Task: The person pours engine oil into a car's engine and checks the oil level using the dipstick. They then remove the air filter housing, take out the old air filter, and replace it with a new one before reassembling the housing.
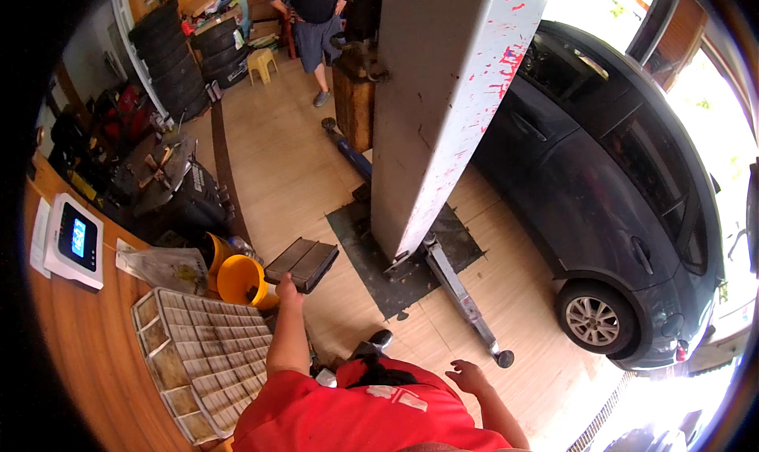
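My left hand [288,288] is closed on the near edge of an air filter [303,264], a flat rectangular panel with a dark frame and a grey-brown face. It is held out over the floor, beside a yellow bucket [238,281]. My right hand [470,377] hangs in the air on the other side of my body, its fingers apart and nothing in it. The closest thing to it is the round-padded end of a lift arm [462,298] low over the floor.
A grey lift post [427,120] stands ahead; a dark car [601,175] is at the right. On the left are a wooden surface [118,333] with a display device [77,240] and a pale gridded rack [209,357]. Tyres [168,64], a yellow stool [262,63] and another person [312,17] are farther back.
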